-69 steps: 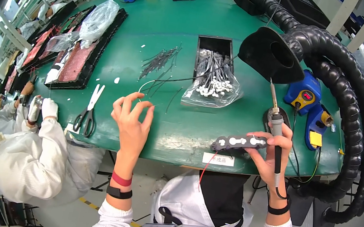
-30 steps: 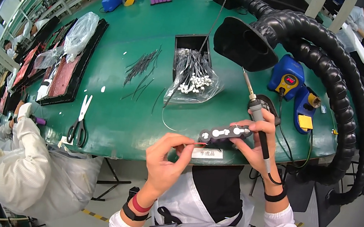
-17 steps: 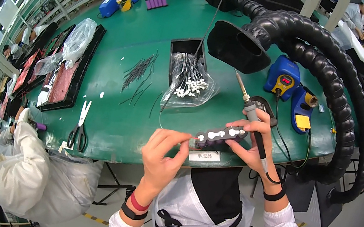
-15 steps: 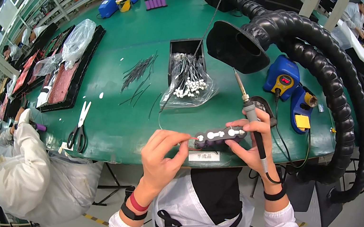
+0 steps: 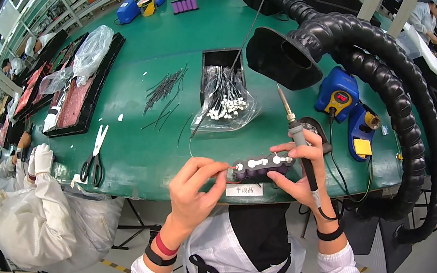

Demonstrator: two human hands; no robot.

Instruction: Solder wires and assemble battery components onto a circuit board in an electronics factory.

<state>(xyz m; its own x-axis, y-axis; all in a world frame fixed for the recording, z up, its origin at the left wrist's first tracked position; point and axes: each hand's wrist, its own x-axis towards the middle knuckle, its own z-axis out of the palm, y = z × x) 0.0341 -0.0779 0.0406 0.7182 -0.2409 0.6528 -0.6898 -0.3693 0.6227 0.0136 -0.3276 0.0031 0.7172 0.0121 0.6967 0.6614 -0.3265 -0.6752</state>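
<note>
A dark battery pack (image 5: 250, 172) with a row of cells and white-coated metal tabs on top is held just above the near edge of the green bench. My right hand (image 5: 295, 187) steadies its right end with thumb and fingers. The same hand grips a soldering iron (image 5: 298, 133), its tip pointing up and away from the pack. At the pack's left end, my left hand (image 5: 193, 189) is closed in a pinch on a short red wire (image 5: 232, 168). A thin wire (image 5: 191, 148) rises behind that hand.
Beyond the pack lie a black box (image 5: 206, 72) of white-ended leads (image 5: 229, 106) and loose black wires (image 5: 164, 90). A fume hose mouth (image 5: 286, 59) hangs above. Soldering station (image 5: 339, 94) and iron stand (image 5: 362, 131) are right; scissors (image 5: 95, 156) and a gloved co-worker (image 5: 36, 204) left.
The co-worker at the left has lowered a gloved hand towards the bench edge. My hands, the pack and the red wire stay almost in place; the iron's tip has shifted slightly left.
</note>
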